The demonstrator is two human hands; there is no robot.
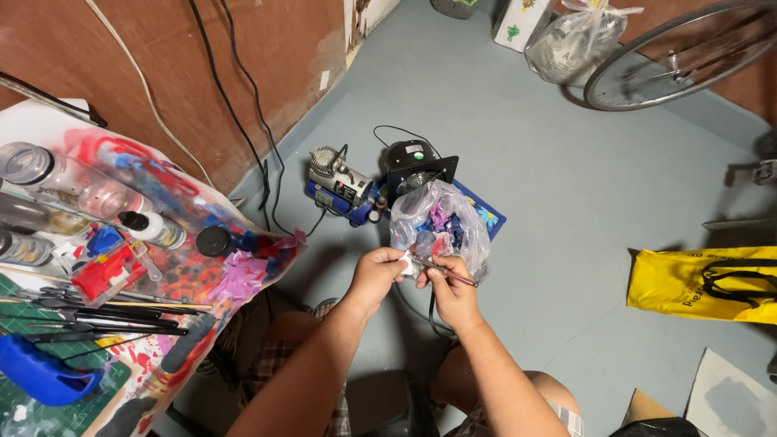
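Observation:
My left hand [379,273] pinches a small white wad [405,258] against the tip of a thin metal airbrush [443,271]. My right hand [453,293] grips that airbrush, which points left toward the white wad. Both hands are held together above my lap, just over a clear plastic bag [441,220] filled with coloured scraps on the floor.
A paint-stained table [162,267] at left carries bottles [57,182], brushes [97,311], a blue tool [40,374] and a green cutting mat. A small compressor [341,188] and black fan [414,166] stand on the grey floor. A yellow bag [700,283], cardboard and a bicycle wheel [672,57] lie right.

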